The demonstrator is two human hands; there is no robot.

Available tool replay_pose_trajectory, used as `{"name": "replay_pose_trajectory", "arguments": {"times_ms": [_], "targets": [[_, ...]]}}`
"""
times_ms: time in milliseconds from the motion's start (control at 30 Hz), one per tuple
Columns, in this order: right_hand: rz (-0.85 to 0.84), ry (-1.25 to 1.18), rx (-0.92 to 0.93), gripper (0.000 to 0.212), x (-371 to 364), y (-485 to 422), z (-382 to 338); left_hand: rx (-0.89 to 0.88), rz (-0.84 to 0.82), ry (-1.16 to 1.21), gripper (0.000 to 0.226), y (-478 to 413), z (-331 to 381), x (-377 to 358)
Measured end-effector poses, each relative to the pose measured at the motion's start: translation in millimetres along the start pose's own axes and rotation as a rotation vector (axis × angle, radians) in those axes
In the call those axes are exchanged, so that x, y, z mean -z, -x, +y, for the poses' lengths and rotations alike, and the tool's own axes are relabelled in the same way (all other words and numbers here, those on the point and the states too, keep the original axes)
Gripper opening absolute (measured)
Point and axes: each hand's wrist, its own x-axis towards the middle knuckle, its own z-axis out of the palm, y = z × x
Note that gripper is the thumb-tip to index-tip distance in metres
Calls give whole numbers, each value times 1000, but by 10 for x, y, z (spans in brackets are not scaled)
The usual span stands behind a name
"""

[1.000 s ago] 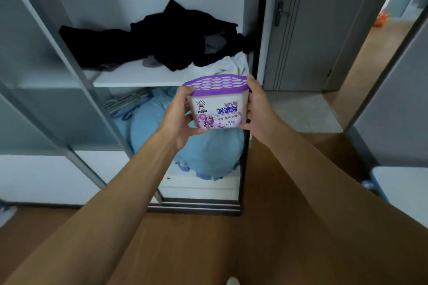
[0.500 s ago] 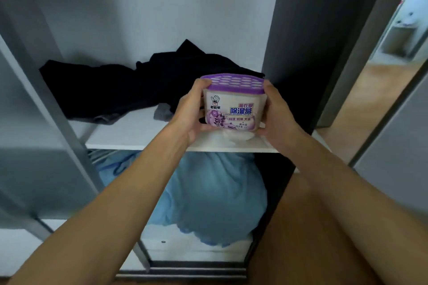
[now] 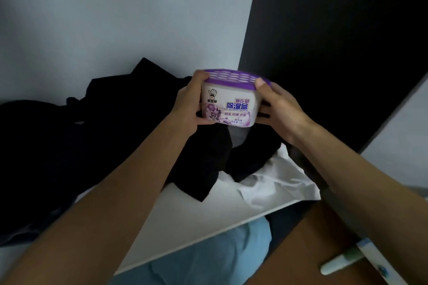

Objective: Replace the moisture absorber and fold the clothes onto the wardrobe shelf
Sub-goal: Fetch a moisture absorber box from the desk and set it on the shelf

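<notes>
Here both hands clasp the moisture absorber (image 3: 229, 102): left hand (image 3: 190, 105) curled round its left side, right hand (image 3: 281, 111) round its right, thumb on the purple lid, above the black clothes (image 3: 129, 122) near the shelf's (image 3: 185, 213) right end. Label reads "LAVENDER DEHUMIDIFYING BOX".

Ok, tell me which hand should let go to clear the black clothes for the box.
Left, probably: the left hand is nearest the black clothes; the right hand can hold the absorber box.
</notes>
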Motion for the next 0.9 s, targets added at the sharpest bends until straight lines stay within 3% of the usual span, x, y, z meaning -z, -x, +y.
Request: {"name": "replay_pose_trajectory", "arguments": {"times_ms": [100,267,567,733,800,867,900], "targets": [[59,104,37,54,119,-303,-119,5,-29,-41,47,-356,99,-56],[0,404,10,68,208,-870,-340,-23,-64,-107,52,-913,297,-229],[24,900,30,76,295,-1920,-506,-127,-99,-194,40,-1798,493,-614],[90,1104,83,81,370,-2374,-569,-197,-65,-152,51,-2353,381,-718],[124,1197,109,88,356,-2478,-493,-244,10,-616,42,-2581,199,-655],[144,1295,154,91,328,-2572,-364,-235,-101,-1194,33,-2728,-90,-581],[147,1319,168,92,312,-2620,-295,-187,-190,-1364,34,-2761,-225,-544]]}}
